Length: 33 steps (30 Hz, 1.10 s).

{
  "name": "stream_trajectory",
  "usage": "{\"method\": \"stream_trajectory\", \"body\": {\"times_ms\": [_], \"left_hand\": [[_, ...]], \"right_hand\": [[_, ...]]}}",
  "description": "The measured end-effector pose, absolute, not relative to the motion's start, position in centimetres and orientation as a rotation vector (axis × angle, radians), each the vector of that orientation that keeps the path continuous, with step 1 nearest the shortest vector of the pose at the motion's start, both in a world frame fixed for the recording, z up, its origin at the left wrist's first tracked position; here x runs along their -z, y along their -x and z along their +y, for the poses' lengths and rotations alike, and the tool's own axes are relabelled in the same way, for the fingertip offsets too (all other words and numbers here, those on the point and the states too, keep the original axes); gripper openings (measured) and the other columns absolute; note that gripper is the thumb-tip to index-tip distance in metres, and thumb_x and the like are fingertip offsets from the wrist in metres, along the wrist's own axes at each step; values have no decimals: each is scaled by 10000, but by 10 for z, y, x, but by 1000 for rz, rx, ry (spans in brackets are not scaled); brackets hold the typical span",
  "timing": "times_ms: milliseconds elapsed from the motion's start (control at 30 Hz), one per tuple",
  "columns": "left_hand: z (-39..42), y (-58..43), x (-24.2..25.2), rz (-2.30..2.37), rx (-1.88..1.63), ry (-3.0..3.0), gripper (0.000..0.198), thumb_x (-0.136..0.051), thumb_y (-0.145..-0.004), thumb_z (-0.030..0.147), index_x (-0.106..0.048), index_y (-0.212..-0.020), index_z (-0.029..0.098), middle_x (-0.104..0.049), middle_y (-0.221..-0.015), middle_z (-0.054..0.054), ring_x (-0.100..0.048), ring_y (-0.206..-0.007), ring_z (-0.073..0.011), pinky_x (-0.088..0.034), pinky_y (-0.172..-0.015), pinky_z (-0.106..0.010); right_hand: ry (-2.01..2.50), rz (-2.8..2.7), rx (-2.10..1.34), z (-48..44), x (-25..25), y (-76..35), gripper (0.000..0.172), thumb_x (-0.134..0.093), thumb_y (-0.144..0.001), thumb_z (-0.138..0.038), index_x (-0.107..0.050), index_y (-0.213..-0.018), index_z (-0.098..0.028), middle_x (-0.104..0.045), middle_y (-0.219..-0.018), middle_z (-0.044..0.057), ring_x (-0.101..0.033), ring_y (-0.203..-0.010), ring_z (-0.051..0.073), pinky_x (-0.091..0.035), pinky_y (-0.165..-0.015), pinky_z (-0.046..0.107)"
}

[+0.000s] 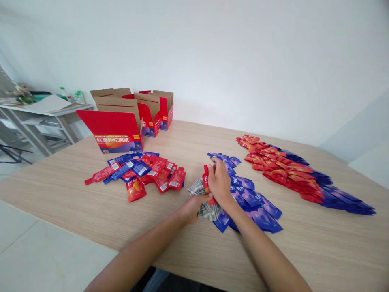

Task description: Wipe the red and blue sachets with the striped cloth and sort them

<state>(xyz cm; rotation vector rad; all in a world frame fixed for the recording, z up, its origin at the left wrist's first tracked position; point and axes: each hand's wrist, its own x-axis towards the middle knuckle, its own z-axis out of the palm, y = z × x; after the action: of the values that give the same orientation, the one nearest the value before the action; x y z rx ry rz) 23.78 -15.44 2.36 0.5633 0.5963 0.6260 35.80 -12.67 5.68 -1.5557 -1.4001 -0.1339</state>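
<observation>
Fingers (pixel 212 173) of both hands (pixel 190 208) (pixel 221 181) clasp a pouch (pixel 206 177) and cloth (pixel 209 212) — wooden table (pixel 75 211) below, white wall (pixel 231 69) beyond.

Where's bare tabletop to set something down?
Bare: tabletop between open boxes and fanned pouches, beyond the blue pouches; right front, nearer than the fanned pouches; left edge, beside the mixed pile. Crowded: just before the boxes; blue pouches by the right hand.

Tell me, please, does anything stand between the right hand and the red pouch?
Nothing visible does: the right hand is against the red pouch near its upper end. The striped cloth shows beside and below the pouch, at the left hand; any part behind the pouch is hidden.
</observation>
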Motion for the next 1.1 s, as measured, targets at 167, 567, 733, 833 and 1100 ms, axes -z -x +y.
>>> {"method": "stream_trajectory", "body": {"times_ms": [167,567,733,833,1100], "left_hand": [[-146,-242,-25,645,-728,-479,326,-737,-655,153,-701,-978,125,-776,-805,-76,-756,-857,-278,-576,-807,-372],[-120,-220,-43,562,-882,-414,128,-686,-799,175,-706,-912,118,-744,-734,-56,-727,-674,-207,-577,-725,-313],[-121,-214,-49,495,-882,-344,199,-625,-893,299,-712,-863,123,-717,-672,-52,-709,-620,-197,-577,-674,-297],[-120,-210,-54,467,-894,-302,276,-558,-938,341,-717,-887,122,-725,-694,-68,-727,-676,-217,-586,-695,-317],[-107,-194,-60,344,-843,-212,448,-440,-987,440,-715,-1062,94,-766,-917,-145,-746,-787,-264,-596,-780,-406]], "right_hand": [[1400,-1528,68,-122,-50,-356,295,-377,-1012,-309,-584,-1183,-186,-627,-1159,136,-606,-1083,256,-504,-970,446],[1361,-1771,-18,-130,-51,-345,395,-453,-1008,-293,-570,-1384,-253,-524,-1409,133,-484,-1356,273,-390,-1163,529],[1375,-1757,6,-128,-45,-346,402,-464,-1007,-301,-587,-1387,-254,-485,-1486,129,-437,-1414,287,-352,-1191,556],[1377,-1774,-16,-127,-45,-346,398,-481,-1003,-311,-599,-1382,-289,-475,-1515,100,-415,-1440,294,-339,-1200,565],[1371,-1851,-53,-131,-50,-342,365,-500,-999,-289,-653,-1330,-275,-444,-1554,94,-413,-1452,299,-362,-1199,534]]}}
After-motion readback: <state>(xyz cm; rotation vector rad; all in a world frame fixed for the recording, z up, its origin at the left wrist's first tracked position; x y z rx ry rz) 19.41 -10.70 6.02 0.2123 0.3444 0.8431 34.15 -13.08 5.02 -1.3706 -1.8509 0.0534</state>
